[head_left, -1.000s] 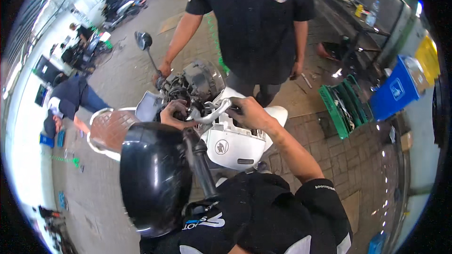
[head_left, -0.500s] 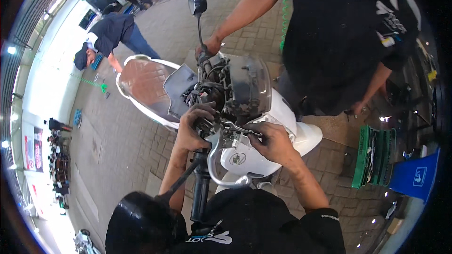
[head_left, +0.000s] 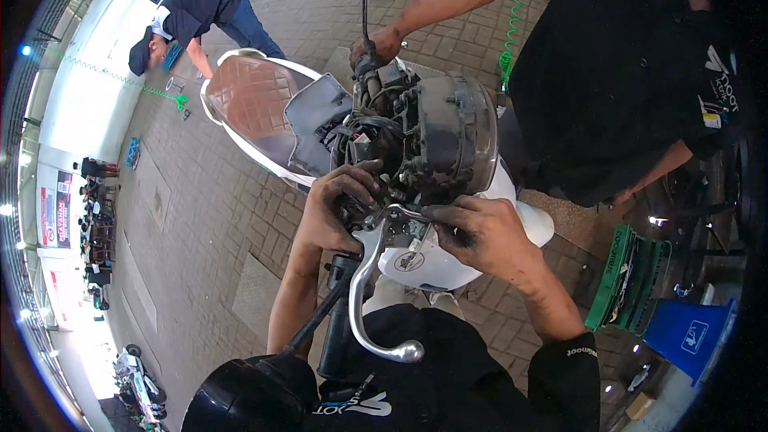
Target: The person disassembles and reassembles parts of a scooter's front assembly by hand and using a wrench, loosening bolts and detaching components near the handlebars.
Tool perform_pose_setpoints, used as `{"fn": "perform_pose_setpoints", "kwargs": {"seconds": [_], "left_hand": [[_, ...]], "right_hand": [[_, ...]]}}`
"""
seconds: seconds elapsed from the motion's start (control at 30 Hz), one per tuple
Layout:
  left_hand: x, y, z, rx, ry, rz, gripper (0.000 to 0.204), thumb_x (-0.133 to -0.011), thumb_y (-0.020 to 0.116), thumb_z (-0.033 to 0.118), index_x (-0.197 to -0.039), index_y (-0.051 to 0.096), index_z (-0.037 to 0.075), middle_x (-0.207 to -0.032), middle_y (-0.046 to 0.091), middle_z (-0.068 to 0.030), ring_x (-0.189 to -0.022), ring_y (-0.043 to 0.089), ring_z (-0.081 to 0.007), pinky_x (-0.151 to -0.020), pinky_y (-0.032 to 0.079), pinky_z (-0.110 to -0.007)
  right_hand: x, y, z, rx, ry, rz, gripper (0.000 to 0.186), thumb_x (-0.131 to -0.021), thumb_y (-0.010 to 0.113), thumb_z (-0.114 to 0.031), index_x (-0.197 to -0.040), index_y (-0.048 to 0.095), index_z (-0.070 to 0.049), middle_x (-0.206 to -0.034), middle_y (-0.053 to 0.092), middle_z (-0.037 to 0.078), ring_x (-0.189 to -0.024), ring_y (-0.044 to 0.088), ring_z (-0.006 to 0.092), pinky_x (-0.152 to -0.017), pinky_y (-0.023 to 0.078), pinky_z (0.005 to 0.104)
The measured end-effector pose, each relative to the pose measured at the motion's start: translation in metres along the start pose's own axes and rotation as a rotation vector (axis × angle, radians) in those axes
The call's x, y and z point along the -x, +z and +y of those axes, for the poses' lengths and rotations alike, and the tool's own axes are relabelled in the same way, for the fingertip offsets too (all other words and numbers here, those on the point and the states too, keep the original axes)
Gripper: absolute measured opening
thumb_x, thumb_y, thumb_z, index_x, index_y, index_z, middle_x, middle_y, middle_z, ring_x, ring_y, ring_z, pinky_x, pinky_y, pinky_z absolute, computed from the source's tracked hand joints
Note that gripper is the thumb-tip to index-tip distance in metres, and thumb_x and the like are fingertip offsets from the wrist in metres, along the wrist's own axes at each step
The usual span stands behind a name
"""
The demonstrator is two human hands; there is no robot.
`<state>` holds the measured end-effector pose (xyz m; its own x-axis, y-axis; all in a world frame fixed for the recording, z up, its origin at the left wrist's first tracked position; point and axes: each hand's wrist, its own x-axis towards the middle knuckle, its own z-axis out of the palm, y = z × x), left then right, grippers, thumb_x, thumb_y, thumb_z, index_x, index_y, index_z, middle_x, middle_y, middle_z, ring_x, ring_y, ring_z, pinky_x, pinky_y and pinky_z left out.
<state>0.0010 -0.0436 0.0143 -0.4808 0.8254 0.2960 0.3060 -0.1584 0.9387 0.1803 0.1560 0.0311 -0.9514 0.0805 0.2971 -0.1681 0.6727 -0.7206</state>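
Observation:
A white motor scooter (head_left: 428,268) stands before me with its front cowling off and wires bared. My left hand (head_left: 332,204) curls its fingers around the handlebar's brake-lever mount, above the black grip (head_left: 336,328). From that mount a silver brake lever (head_left: 370,296) bends towards my body and ends in a ball. Opposite, my right hand (head_left: 484,236) pinches a thin metal piece (head_left: 412,213) against the mount; its exact kind is hidden by the fingers. A round black mirror (head_left: 248,396) juts out below the grip.
A co-worker (head_left: 632,88) across the scooter holds the far handlebar with one hand (head_left: 376,48). Another person (head_left: 196,20) bends near the brown seat (head_left: 252,96). Green crates (head_left: 628,280) and a blue bin (head_left: 692,336) stand at right. A green coiled hose (head_left: 506,64) hangs behind.
The view has shifted, and the scooter's front looks larger. The brake lever's ball end now sits lower, closer to my body. Both my hands stay at the lever mount.

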Motion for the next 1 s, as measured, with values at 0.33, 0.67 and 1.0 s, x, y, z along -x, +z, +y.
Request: {"fn": "perform_pose_setpoints", "kwargs": {"seconds": [0.33,0.67,1.0], "left_hand": [[0.004,0.003,-0.005,0.223,0.008,0.034,0.057,-0.044,0.089,0.022,-0.088,0.060,0.000,-0.102,0.056,-0.0147,-0.098,0.055,-0.0251,-0.080,0.045,-0.035],[-0.004,-0.011,-0.011,-0.053,0.185,-0.207,0.049,-0.053,0.082,0.022,-0.092,0.058,0.004,-0.105,0.054,-0.0115,-0.086,0.054,-0.0178,-0.070,0.043,-0.029],[0.001,0.000,0.015,-0.152,-0.168,-0.175,0.054,-0.049,0.074,0.016,-0.098,0.054,0.005,-0.107,0.052,-0.0046,-0.076,0.051,-0.0106,-0.065,0.043,-0.024]], "right_hand": [[-0.001,0.003,-0.012,0.092,-0.066,-0.052,0.034,-0.072,0.067,-0.017,-0.106,0.063,-0.009,-0.076,0.058,0.008,-0.064,0.061,0.0250,-0.056,0.050,0.0358],[-0.005,0.001,-0.009,0.049,-0.106,-0.084,0.037,-0.075,0.065,-0.014,-0.111,0.060,-0.006,-0.076,0.056,0.009,-0.063,0.060,0.0248,-0.053,0.049,0.0358],[0.007,0.012,-0.007,0.001,0.047,-0.112,0.042,-0.078,0.060,-0.005,-0.120,0.056,-0.008,-0.077,0.058,0.011,-0.065,0.060,0.0273,-0.061,0.050,0.0387]]}}
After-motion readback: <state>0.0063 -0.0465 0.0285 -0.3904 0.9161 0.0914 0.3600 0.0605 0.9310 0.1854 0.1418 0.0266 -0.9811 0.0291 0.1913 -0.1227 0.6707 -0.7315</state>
